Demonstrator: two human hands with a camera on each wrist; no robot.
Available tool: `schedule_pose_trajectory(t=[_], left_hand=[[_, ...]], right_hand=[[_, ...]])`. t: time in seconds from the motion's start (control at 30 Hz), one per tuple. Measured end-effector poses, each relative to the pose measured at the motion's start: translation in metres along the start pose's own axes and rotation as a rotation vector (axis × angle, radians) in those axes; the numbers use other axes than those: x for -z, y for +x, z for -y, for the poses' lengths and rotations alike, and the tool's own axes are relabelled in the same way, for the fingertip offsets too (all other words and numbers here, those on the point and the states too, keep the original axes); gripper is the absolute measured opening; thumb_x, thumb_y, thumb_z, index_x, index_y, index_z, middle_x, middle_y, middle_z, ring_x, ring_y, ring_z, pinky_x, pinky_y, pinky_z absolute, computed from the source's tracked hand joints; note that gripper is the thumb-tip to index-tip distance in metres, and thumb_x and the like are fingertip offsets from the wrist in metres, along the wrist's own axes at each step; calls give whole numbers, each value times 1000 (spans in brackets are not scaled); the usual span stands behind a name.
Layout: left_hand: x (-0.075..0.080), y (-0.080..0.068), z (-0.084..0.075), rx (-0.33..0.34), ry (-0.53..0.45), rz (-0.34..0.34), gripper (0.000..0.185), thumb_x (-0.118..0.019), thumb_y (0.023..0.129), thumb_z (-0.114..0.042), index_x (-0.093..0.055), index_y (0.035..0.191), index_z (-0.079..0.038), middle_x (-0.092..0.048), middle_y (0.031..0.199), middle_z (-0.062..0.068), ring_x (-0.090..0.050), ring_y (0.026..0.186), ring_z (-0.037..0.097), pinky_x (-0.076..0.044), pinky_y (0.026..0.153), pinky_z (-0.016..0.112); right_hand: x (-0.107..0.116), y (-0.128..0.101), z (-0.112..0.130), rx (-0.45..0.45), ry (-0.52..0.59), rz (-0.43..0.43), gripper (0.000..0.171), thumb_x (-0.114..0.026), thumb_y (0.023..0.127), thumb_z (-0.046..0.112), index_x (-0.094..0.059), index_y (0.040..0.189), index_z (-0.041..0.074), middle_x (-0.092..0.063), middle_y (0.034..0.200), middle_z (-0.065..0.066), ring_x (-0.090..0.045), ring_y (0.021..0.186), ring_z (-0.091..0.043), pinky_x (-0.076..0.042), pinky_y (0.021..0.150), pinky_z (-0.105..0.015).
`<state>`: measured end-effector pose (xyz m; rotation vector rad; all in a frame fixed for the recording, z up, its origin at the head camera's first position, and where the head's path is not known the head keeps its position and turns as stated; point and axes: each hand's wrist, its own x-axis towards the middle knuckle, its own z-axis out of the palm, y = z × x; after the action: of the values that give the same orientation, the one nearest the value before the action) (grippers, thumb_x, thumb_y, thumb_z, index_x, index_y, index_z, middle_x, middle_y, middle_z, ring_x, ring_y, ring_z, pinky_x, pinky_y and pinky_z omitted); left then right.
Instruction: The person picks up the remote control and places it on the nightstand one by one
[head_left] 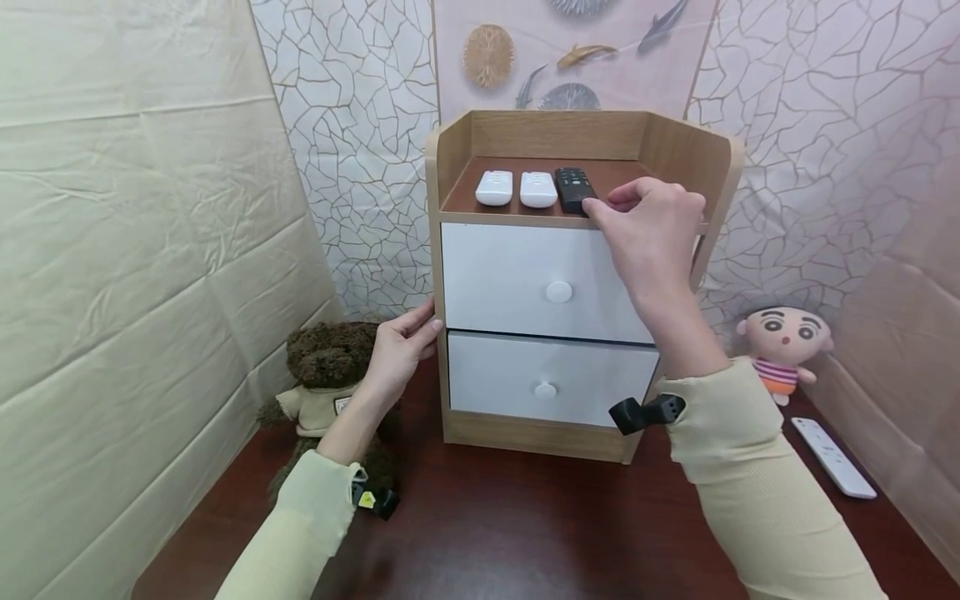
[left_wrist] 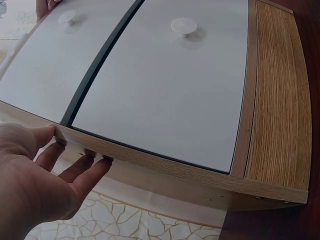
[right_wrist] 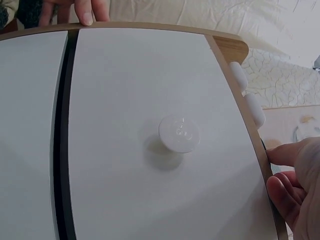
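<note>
Right hand pinches the black remote on top of the wooden cabinet; left hand, fingers nearly straight, presses the cabinet's side.

crackle-pattern wall, cream drape, dark table

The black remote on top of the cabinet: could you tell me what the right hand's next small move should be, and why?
Probably nudge the black remote leftward. The right hand touches its near end, and it lies slightly askew beside the two white remotes. The left hand steadies the cabinet.
</note>
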<state>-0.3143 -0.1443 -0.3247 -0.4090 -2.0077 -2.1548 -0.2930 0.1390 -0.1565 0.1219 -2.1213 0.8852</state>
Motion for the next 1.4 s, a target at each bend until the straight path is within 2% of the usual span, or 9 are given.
schedule_pose_trajectory(t=[0.17,0.43,0.6,0.63,0.8,0.87,1.03,1.1,1.4], left_hand=[[0,1,1,-2,11,-6,48,-61,105,-8,-51,152,-10,-51,153,9,-57,131,27,-52,100,46],[1,2,0,2,22,-12,48,-61,105,-8,-50,152,-10,-50,154,7,-56,132,26,-52,101,46],[0,3,-2,-16,19,-6,49,-61,105,-8,-50,152,-9,-50,154,8,-57,131,27,-52,100,45],[0,3,-2,-15,19,-5,48,-61,105,-8,-50,152,-9,-50,153,9,-57,131,27,-53,100,45],[0,4,-3,-6,25,0,48,-61,105,-9,-51,152,-10,-51,153,9,-57,131,27,-52,101,46],[-1,5,-3,-6,30,-1,48,-61,105,-9,-51,152,-10,-50,153,8,-57,132,27,-52,101,46],[-1,5,-2,-1,33,1,48,-60,105,-9,-50,152,-10,-49,154,8,-56,133,27,-51,102,45],[-2,5,-1,0,29,3,49,-60,105,-9,-49,153,-10,-49,155,8,-55,133,27,-51,102,45],[-1,1,3,4,18,-16,49,-60,105,-10,-49,153,-10,-49,154,8,-55,133,26,-52,101,42]], right_hand=[[3,-3,-3,16,25,-27,31,-77,95,30,-80,109,3,-77,97,-15,-65,99,-24,-40,87,-34],[23,-23,-24,54,99,-114,32,-76,95,30,-78,118,6,-77,107,-11,-69,90,-20,-45,72,-12],[46,-39,-50,52,63,-206,34,-76,95,35,-79,118,10,-77,108,-7,-65,87,-1,-47,78,-11],[50,-42,-56,22,59,-228,34,-76,94,37,-80,117,12,-77,108,-5,-63,85,4,-46,84,-14],[72,-60,-97,-53,64,-293,34,-80,91,34,-80,116,10,-77,107,-2,-60,83,12,-47,90,-12],[80,-67,-117,-71,48,-282,36,-79,91,32,-79,116,7,-76,105,4,-59,82,12,-50,81,-8],[92,-88,-169,-132,-15,-256,38,-77,92,29,-78,116,1,-57,85,40,-52,74,23,-41,72,-4],[94,-98,-189,-159,-39,-247,38,-76,92,27,-77,117,-1,-47,79,47,-49,72,25,-38,70,-3],[99,-138,-276,-362,-72,-150,40,-73,94,15,-68,126,-8,-43,75,44,-45,64,24,-37,60,0]])
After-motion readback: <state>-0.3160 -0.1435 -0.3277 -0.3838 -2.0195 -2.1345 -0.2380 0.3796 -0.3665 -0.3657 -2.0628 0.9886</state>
